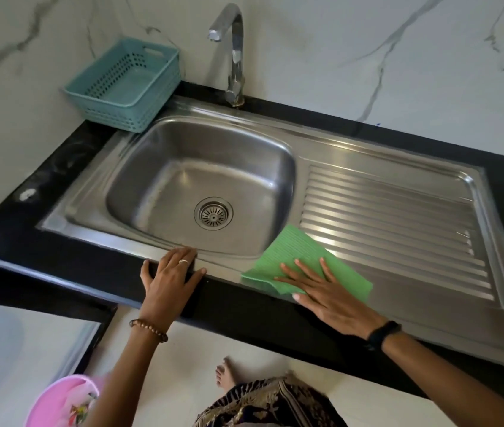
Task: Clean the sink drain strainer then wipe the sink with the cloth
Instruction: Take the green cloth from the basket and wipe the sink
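A stainless steel sink (164, 140) is set into a black counter, with a round drain strainer (213, 213) seated in the bottom of its basin. A green ribbed cloth (294, 254) lies flat on the sink's front rim, between the basin and the ribbed drainboard (398, 217). My right hand (324, 297) presses flat on the cloth with its fingers spread. My left hand (172, 277) rests on the counter's front edge, fingers apart on the rim, holding nothing.
A chrome tap (233, 47) stands behind the basin. A teal plastic basket (127, 84) sits at the counter's back left corner. A pink tub (59, 402) is on the floor at lower left. Marble wall behind; my foot on the tiled floor below.
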